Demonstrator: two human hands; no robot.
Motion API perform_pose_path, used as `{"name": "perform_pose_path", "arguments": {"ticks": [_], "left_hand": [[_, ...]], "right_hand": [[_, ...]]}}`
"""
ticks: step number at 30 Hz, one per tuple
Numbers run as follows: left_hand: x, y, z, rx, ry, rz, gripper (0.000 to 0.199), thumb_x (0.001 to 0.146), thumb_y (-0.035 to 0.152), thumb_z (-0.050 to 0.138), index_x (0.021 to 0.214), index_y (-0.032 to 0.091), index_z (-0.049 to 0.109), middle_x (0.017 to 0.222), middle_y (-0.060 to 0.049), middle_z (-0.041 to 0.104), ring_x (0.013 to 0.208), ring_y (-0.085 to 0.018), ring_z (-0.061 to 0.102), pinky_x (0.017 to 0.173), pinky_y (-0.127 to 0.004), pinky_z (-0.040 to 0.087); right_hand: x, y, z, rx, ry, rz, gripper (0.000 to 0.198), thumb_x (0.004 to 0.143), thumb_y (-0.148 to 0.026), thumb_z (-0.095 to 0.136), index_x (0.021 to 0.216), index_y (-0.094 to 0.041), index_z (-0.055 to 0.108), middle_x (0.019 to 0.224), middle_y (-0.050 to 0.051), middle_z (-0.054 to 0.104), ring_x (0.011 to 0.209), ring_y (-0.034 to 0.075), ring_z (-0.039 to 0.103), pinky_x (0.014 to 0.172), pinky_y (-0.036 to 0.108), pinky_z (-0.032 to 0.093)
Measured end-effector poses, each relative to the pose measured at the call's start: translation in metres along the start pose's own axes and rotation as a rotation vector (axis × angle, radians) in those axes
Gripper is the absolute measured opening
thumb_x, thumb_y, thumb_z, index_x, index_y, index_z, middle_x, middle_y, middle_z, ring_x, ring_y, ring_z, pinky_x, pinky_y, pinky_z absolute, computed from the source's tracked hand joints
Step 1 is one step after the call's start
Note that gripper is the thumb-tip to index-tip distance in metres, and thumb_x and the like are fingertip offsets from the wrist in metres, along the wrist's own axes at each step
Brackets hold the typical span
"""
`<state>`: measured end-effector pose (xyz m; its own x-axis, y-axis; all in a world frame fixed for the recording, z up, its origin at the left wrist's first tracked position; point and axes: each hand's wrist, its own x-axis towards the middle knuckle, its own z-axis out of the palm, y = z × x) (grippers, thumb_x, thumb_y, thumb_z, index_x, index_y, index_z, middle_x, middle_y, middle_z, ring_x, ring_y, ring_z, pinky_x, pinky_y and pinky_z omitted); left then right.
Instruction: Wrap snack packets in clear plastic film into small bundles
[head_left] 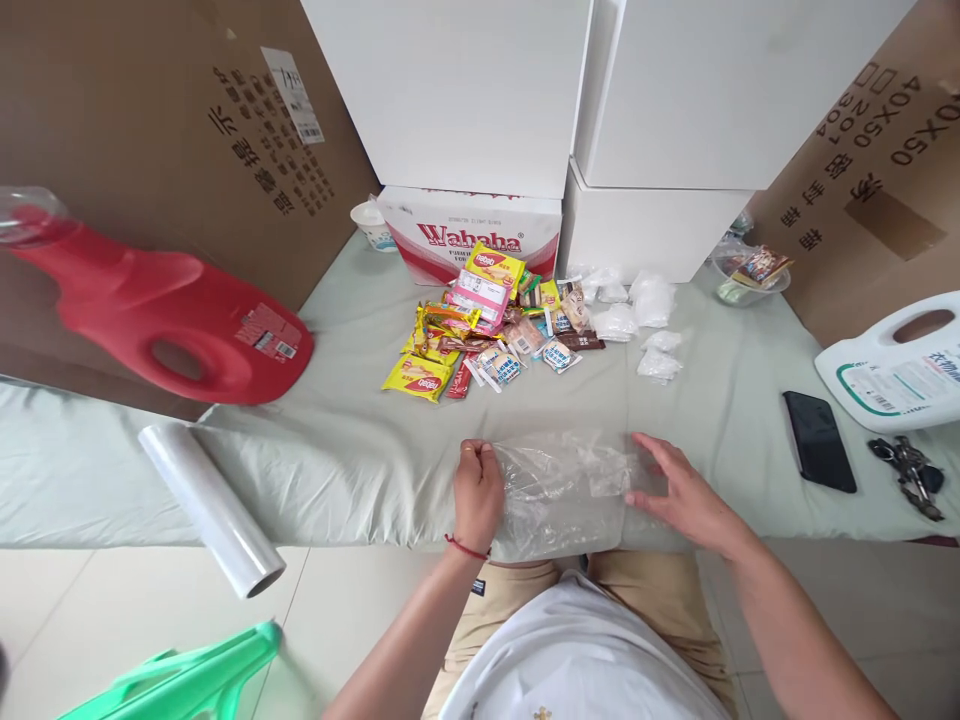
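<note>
**Clear plastic bag at the near edge of the table, gripped on one side only**

Pale green cloth over the table top, creased and loosely folded. Blocking the far left and far right corners: brown cardboard boxes with black print. Along the far edge between them, smooth white boxes stacked high, with a red-and-white carton at the bottom left. Toward the left edge, a glossy red jug with moulded handle; toward the right, a white bottle. Over the near edge at left, a shiny film roll, hollow-cored, one end jutting out above the floor.

Between carton and bag, a heap of crinkly snack packets, yellow, red and pink. Bag thin, wrinkled and flat, spread between both hands: fingers of the left hand curled tight on its left end; fingers of the right hand parted wide at its right end, contact hard to tell.

Near the right edge, a flat black phone. Right of the heap, whitish, crumpled little bags. Beside the phone, a bunch of keys.
</note>
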<state>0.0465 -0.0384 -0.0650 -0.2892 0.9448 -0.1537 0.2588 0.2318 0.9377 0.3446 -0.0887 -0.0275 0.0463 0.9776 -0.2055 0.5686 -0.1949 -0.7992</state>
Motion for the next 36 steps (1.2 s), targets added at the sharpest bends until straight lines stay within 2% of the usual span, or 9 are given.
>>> {"name": "perform_pose_path", "arguments": {"ticks": [8,13,16,19,22,24,28,32,36], "left_hand": [[-0.008,0.007,0.003,0.056,0.005,0.055,0.021,0.1,0.042,0.043,0.085,0.027,0.043,0.062,0.005,0.047,0.057,-0.019,0.048,0.06,-0.03,0.036],[-0.008,0.007,0.002,-0.094,-0.083,-0.023,0.027,0.099,0.047,0.047,0.082,0.027,0.042,0.063,0.005,0.048,0.054,-0.016,0.046,0.057,-0.029,0.037],[-0.009,0.007,-0.001,-0.144,-0.176,-0.017,0.029,0.097,0.049,0.05,0.08,0.026,0.044,0.064,0.004,0.049,0.053,-0.015,0.044,0.056,-0.028,0.036],[-0.011,0.004,-0.008,-0.136,-0.248,-0.001,0.028,0.096,0.048,0.052,0.08,0.026,0.045,0.062,0.005,0.046,0.051,-0.015,0.042,0.054,-0.028,0.036],[-0.013,-0.001,-0.019,-0.048,-0.264,0.026,0.017,0.094,0.04,0.052,0.087,0.025,0.047,0.065,0.005,0.048,0.053,-0.015,0.048,0.054,-0.028,0.04],[-0.014,-0.004,-0.028,0.069,-0.118,0.113,0.009,0.089,0.029,0.054,0.094,0.024,0.05,0.079,0.0,0.056,0.066,-0.018,0.058,0.061,-0.03,0.047],[-0.021,0.005,-0.048,0.281,0.109,0.515,0.03,0.086,0.015,0.053,0.115,0.021,0.055,0.115,-0.013,0.06,0.108,-0.026,0.063,0.088,-0.041,0.054],[-0.033,0.021,-0.054,0.485,-0.259,0.955,0.057,0.091,0.031,0.064,0.144,0.03,0.043,0.136,-0.014,0.06,0.135,-0.032,0.052,0.119,-0.062,0.027],[-0.046,0.014,-0.043,0.679,-0.08,0.92,0.077,0.08,0.059,0.076,0.144,0.027,0.047,0.14,-0.019,0.053,0.135,-0.04,0.048,0.116,-0.064,0.026]], "right_hand": [[0.005,-0.052,0.013,-0.462,0.053,-0.52,0.073,0.09,-0.035,0.069,0.157,-0.032,0.039,0.163,0.01,0.038,0.154,0.036,0.027,0.122,0.059,0.033],[0.029,-0.068,0.033,-0.534,-0.087,-0.782,0.038,0.094,-0.015,0.059,0.126,-0.032,0.071,0.158,0.004,0.048,0.154,0.033,0.025,0.124,0.066,0.019],[0.059,-0.076,0.028,-0.255,-0.141,-0.726,0.018,0.095,-0.026,0.062,0.097,-0.029,0.079,0.134,0.006,0.067,0.145,0.031,0.04,0.118,0.055,0.035],[0.096,-0.084,0.021,0.008,-0.273,-0.49,0.015,0.088,-0.035,0.068,0.087,-0.025,0.079,0.101,0.006,0.075,0.104,0.025,0.066,0.093,0.04,0.054],[0.13,-0.086,0.025,0.107,-0.351,-0.175,0.016,0.078,-0.036,0.071,0.075,-0.021,0.075,0.066,0.0,0.067,0.058,0.015,0.059,0.057,0.027,0.049],[0.147,-0.085,0.033,0.089,-0.355,-0.076,0.013,0.074,-0.034,0.072,0.07,-0.022,0.071,0.053,-0.003,0.061,0.047,0.013,0.052,0.048,0.024,0.042],[0.166,-0.087,0.049,0.009,-0.337,-0.081,0.006,0.072,-0.025,0.072,0.067,-0.022,0.069,0.045,-0.005,0.056,0.04,0.013,0.051,0.046,0.024,0.036],[0.173,-0.096,0.053,-0.076,-0.322,-0.139,0.006,0.074,-0.018,0.069,0.069,-0.021,0.07,0.045,-0.004,0.056,0.042,0.013,0.051,0.051,0.025,0.035],[0.176,-0.098,0.051,-0.13,-0.282,-0.2,0.008,0.074,-0.016,0.069,0.068,-0.021,0.071,0.053,-0.003,0.06,0.051,0.013,0.052,0.055,0.024,0.035]]}}
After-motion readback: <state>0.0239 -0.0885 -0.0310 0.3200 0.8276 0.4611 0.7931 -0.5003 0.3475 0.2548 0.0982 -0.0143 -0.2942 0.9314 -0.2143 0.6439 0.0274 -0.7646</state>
